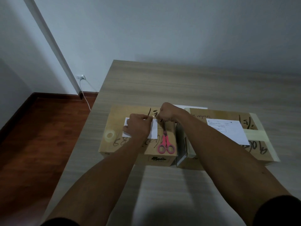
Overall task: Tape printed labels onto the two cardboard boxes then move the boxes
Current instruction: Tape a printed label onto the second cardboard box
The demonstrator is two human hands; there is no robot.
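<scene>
While both hands (138, 126) pinch clear tape (152, 117), white printed label (154, 132) on brown box (114, 144).

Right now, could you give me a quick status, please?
Both hands, left and right, pinching tape strip over left box's label. Scissors lying alongside.

We see two bare forearms reaching out from the bottom of the view, uncovered from the wrists to above the elbows. Our short dark sleeves show only as rounded black edges at the lower corners, one on the left sleeve (60, 222) and one on the right sleeve (278, 211). Our left hand (137, 128) and right hand (167, 113) carry no rings, watch, bands or gloves.
</scene>
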